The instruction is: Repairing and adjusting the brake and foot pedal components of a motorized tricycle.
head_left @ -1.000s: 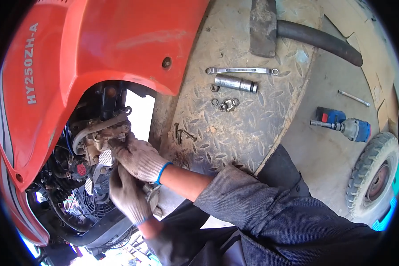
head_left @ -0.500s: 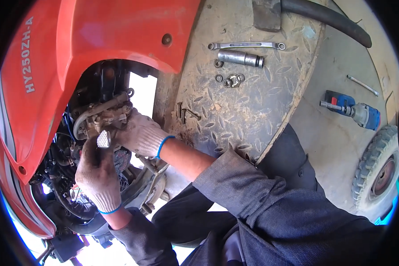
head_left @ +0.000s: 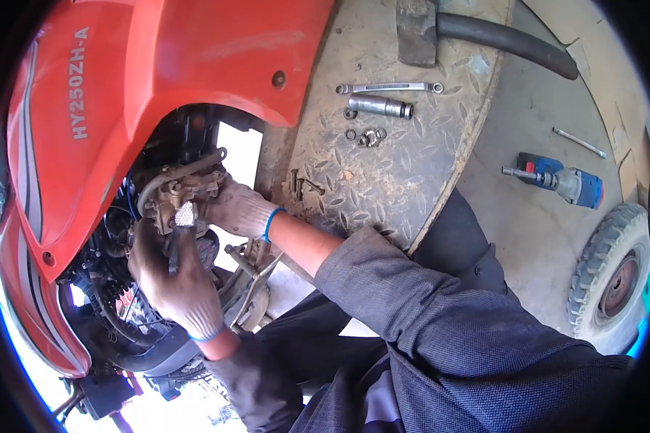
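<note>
My left hand (head_left: 175,285), in a soiled white knit glove, is closed around the arm of a silver studded foot pedal (head_left: 185,215) on the red vehicle. Just right of it, my gloved right hand (head_left: 242,211) reaches into a dirty metal assembly (head_left: 182,189) with a curved bar on top; its fingertips are hidden. Dark hoses and engine parts (head_left: 123,289) lie behind and below my left hand. The red body panel (head_left: 209,58) overhangs this opening.
On the tread-plate step (head_left: 412,180) are a hammer (head_left: 416,32), double-ring wrench (head_left: 388,87), steel sleeve (head_left: 380,106), several nuts (head_left: 369,138) and bolts (head_left: 296,184). Further right on the ground lie a blue impact wrench (head_left: 563,180), steel rod (head_left: 579,142) and wheel (head_left: 612,274).
My left hand has moved left, away from below my right wrist, and taken hold at the pedal. My right hand stays at the assembly. The camera view has shifted slightly.
</note>
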{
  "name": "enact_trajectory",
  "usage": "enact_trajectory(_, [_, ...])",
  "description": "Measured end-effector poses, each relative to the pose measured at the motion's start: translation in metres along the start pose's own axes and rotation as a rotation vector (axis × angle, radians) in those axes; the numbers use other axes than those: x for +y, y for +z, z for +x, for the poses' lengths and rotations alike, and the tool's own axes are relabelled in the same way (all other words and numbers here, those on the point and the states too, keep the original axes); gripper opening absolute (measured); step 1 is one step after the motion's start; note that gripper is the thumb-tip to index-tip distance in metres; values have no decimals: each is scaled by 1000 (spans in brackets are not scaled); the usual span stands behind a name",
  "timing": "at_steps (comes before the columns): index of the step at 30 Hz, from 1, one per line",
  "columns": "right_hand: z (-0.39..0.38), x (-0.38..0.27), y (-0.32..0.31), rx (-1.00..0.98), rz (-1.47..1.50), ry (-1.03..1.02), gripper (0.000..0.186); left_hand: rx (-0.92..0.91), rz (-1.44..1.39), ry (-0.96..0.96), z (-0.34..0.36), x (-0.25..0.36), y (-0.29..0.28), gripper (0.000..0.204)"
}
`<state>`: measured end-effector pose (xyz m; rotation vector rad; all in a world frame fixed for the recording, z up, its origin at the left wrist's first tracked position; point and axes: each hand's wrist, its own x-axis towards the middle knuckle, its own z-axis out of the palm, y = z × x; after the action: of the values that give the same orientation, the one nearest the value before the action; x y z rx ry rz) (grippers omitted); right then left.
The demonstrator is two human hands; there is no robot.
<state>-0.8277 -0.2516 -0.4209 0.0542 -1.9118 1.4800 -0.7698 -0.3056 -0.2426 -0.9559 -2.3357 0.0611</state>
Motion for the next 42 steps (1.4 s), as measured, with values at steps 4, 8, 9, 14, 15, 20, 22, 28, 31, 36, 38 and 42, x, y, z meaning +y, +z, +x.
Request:
enact_trajectory(4, [7,-1,-17,-41,253,177,40,253,-713,-744,-64,20,9,51])
enact_trajectory(8, [9,-13,-33,-96,444,397,49,-52,-1641,-1246,-99,18,58,59])
enact_trajectory(9, [8,-17,-38,54,500,302,50,-135,-1801,-1264,-99,16,76,64])
enact_trajectory(14, [3,-16,-87,-1,690,872,29,-21,-2370,-1101,-77,-5,124,49])
enact_trajectory(15, [9,-12,-98,143,894,816,29,-74,-2407,-938,-71,-7,126,47])
enact_trajectory(20, [53,-9,-123,110,1163,715,48,66,-2502,-897,-61,9,132,72])
enact_trajectory(22, [69,-16,-118,1,764,648,62,149,-2550,-922,-60,19,140,78])
enact_trajectory(28, [71,-23,-103,125,482,504,53,480,-2534,-842,-63,34,166,84])
enact_trajectory(31, [69,-6,-96,184,688,663,48,466,-2598,-796,-64,31,169,68])
enact_trajectory(36, [56,29,-100,18,-423,-54,72,431,-2632,-900,-63,27,165,82])
enact_trajectory(38, [52,44,-102,-12,-283,33,75,505,-2648,-916,-66,29,167,82])
enact_trajectory(42, [50,61,-102,-171,-395,50,58,548,-2683,-923,-72,29,175,80])
